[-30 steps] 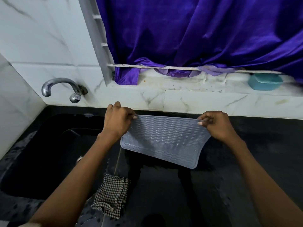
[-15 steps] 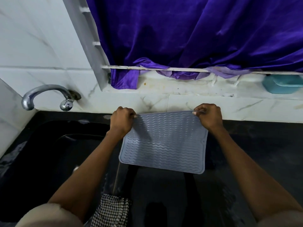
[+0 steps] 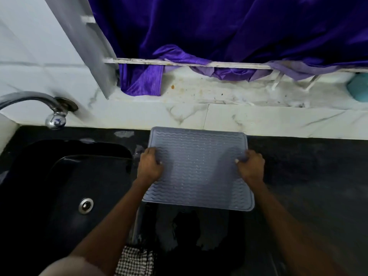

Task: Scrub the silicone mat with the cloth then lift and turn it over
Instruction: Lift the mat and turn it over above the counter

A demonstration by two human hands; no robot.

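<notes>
Since the earlier frame, silicone mat (image 3: 199,168) lies flat right of sink (image 3: 65,176), long axis left-right between left hand (image 3: 150,166) and right hand (image 3: 251,167), fingers curled gripping its side edges.

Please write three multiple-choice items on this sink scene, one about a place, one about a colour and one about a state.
1. Where does the checked cloth lie?
A. on the silicone mat
B. at the near edge of the counter, beside the left forearm
C. over the tap

2. What colour is the curtain?
A. purple
B. green
C. white

3. How is the silicone mat right now?
A. rolled up in the sink
B. hanging from the tap
C. spread out over the black counter, gripped at both side edges

Answers: 1 B, the cloth shows at the bottom of the view, apart from the mat. 2 A, the folds behind the ledge are deep purple. 3 C, the left hand and the right hand each pinch one side of the opened-out mat.
</notes>
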